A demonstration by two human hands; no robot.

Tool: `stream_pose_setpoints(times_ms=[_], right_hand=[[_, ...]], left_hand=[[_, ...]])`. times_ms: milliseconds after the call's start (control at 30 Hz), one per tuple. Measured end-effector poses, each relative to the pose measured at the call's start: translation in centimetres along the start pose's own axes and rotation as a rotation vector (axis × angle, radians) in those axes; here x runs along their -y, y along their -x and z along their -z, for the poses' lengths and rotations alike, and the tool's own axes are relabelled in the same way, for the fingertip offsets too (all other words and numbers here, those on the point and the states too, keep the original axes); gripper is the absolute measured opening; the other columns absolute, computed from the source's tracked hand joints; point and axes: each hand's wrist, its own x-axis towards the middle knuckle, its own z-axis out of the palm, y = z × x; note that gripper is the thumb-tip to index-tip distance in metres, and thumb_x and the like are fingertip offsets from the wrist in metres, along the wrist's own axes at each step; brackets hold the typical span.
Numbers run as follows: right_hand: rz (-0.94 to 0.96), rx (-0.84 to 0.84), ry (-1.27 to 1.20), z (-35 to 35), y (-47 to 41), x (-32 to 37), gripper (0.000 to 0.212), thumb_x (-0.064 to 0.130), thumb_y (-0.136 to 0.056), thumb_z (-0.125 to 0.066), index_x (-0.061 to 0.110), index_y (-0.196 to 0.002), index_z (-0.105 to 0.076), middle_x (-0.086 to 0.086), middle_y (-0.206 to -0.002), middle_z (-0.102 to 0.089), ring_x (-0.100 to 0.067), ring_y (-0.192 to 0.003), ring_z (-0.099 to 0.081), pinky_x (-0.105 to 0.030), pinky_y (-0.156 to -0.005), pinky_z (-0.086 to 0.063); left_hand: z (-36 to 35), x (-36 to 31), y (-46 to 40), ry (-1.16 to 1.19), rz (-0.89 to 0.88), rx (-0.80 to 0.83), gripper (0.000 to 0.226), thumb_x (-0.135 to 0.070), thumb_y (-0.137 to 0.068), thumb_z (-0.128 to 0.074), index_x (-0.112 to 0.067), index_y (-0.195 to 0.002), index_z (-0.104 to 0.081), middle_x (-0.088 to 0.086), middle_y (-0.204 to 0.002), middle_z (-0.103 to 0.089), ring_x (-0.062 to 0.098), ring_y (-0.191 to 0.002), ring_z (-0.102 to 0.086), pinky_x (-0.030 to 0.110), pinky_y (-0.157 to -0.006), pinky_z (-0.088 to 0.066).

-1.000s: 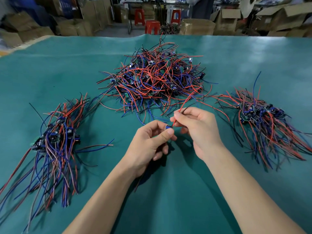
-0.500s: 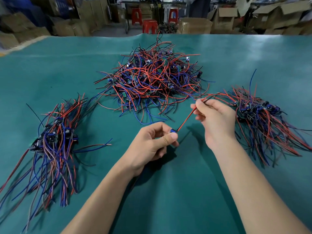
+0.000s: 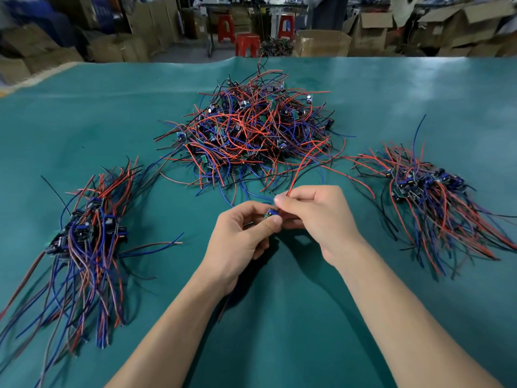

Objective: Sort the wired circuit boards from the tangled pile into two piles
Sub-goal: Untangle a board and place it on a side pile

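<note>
A small circuit board (image 3: 272, 214) is pinched in the left hand (image 3: 240, 242), thumb and curled fingers clamped on it just above the green table cover (image 3: 279, 317), near the middle of the surface and toward its near edge. Right against it, the right hand (image 3: 319, 217) is brought in, fingertips (image 3: 279, 201) closed on the red wire (image 3: 300, 166) where it leaves the board. That wire is seen arcing up and away toward the far edge, over the fringe of the tangled pile (image 3: 251, 133).

The tangled pile is spread across the centre of the surface, nearer the far edge: red, blue and black leads knotted together, small boards buried among them. Toward the left edge a sorted pile (image 3: 89, 236) is laid out, boards bunched at one end and wires fanned toward the near left corner. Toward the right edge a second sorted pile (image 3: 425, 191) is set, its wires trailing toward the near right.

Beyond the far edge, cardboard boxes (image 3: 372, 26) and red stools (image 3: 246, 44) are visible on the floor.
</note>
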Motion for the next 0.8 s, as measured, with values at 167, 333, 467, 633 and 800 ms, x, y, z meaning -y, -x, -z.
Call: stream_pose_setpoints(times_ms=[167, 333, 467, 633, 800], right_hand=[[0.069, -0.215, 0.070, 2.5, -1.5, -0.1, 0.022, 0.007, -0.094, -0.068, 0.011, -0.072, -0.072, -0.005, -0.072, -0.077, -0.012, -0.057, -0.068, -0.020, -0.053, -0.052], [0.182, -0.429, 0.162, 4.7, -2.6, -0.7, 0.023, 0.014, -0.090, -0.069, 0.018, -0.067, -0.072, 0.000, -0.071, -0.076, -0.015, -0.062, -0.071, -0.031, -0.059, -0.054], [0.344, -0.535, 0.397, 5.3, -2.8, -1.0, 0.030, 0.033, -0.091, -0.063, 0.013, -0.068, -0.068, 0.006, -0.063, -0.071, -0.014, -0.064, -0.071, -0.046, -0.073, -0.058], [0.392, -0.649, 0.388, 5.8, -2.9, -0.9, 0.033, 0.039, -0.098, -0.052, 0.016, -0.077, -0.062, 0.003, -0.053, -0.064, -0.024, -0.055, -0.063, -0.046, -0.070, -0.056], [0.040, -0.525, -0.289, 5.5, -2.9, 0.1, 0.045, 0.042, -0.108, -0.042, 0.008, -0.093, -0.067, -0.007, -0.056, -0.068, -0.016, -0.045, -0.057, -0.024, -0.043, -0.042]], left_hand=[[0.1, -0.1, 0.1, -0.020, 0.039, 0.078, 0.008, -0.011, -0.089, -0.072, -0.017, -0.083, -0.070, 0.012, -0.078, -0.067, 0.010, -0.043, -0.039, 0.014, -0.037, -0.027], [0.2, -0.4, 0.2, -0.062, 0.097, 0.149, 0.012, -0.018, -0.088, -0.074, -0.008, -0.090, -0.068, 0.010, -0.080, -0.070, 0.009, -0.038, -0.035, 0.011, -0.039, -0.024], [0.1, -0.5, 0.2, -0.090, 0.102, 0.173, 0.015, -0.021, -0.089, -0.073, -0.007, -0.092, -0.067, 0.011, -0.083, -0.071, 0.010, -0.036, -0.036, 0.011, -0.038, -0.022], [0.0, -0.6, 0.3, -0.093, 0.109, 0.198, 0.013, -0.019, -0.090, -0.072, -0.006, -0.093, -0.068, 0.012, -0.083, -0.071, 0.011, -0.040, -0.042, 0.014, -0.036, -0.026], [-0.4, -0.5, 0.4, 0.088, 0.085, 0.118, 0.014, 0.003, -0.093, -0.061, 0.002, -0.107, -0.062, 0.019, -0.090, -0.072, 0.019, -0.066, -0.070, 0.019, -0.052, -0.049]])
